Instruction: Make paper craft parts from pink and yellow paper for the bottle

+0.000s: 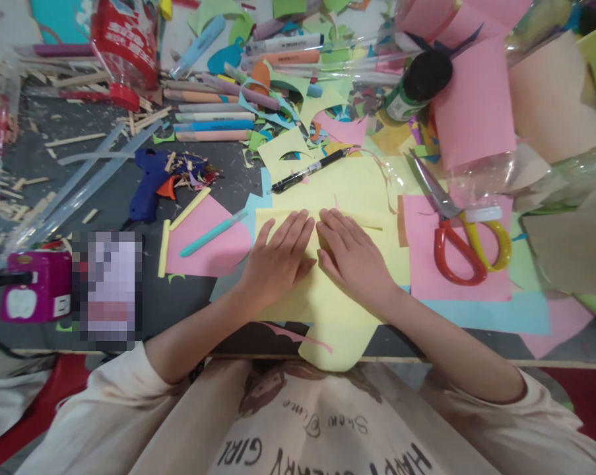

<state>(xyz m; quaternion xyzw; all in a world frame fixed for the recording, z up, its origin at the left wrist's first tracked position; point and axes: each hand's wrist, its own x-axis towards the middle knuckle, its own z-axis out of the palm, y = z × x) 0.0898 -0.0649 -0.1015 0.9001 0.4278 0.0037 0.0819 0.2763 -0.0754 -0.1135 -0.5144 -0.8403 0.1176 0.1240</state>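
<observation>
Both my hands lie flat, palms down, on a sheet of yellow paper (290, 307). My left hand (276, 257) has its fingers stretched forward on the paper, the thumb pointing inward. Close beside it, my right hand (354, 260) rests the same way, its fingertips near the left ones. A narrow folded or rolled edge of yellow paper (367, 224) runs just under and past the fingertips. Beyond the fingers, a black pen (307, 171) lies on more yellow paper. Whatever is beneath the palms is hidden.
Scissors (459, 231) with red and yellow handles lie at right on pink paper. A teal marker (212, 234), a blue glue gun (149, 185), a purple box (37, 287) and a blurred phone-like device (110, 287) are at left. Markers, scraps and bottles crowd the back.
</observation>
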